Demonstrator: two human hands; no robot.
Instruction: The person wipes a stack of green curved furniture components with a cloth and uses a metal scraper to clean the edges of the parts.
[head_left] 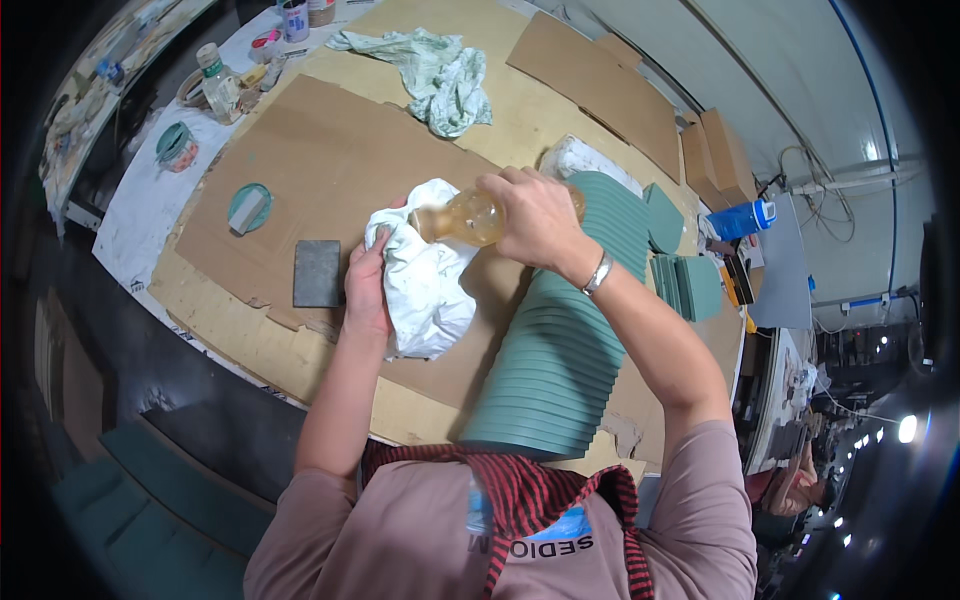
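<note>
A crumpled white cloth (428, 295) hangs from my left hand (367, 285), whose fingers are closed on its upper left edge. My right hand (535, 215) is wrapped round a clear plastic bottle (468, 218) with yellowish liquid inside. The bottle is tipped on its side, its neck pointing left against the top of the cloth; whether liquid runs out cannot be made out. Below my right forearm lies a long row of stacked green plates (550, 370). A dark grey square block (317, 273) rests on the cardboard just left of my left hand.
Brown cardboard (300, 150) covers much of the table. A pale block sits on a round green lid (249, 209). Farther off lie a green-stained rag (440, 80), a bottle (218, 82) and a jar (177, 147). On the right are more green plates (690, 287) and a blue bottle (740, 220).
</note>
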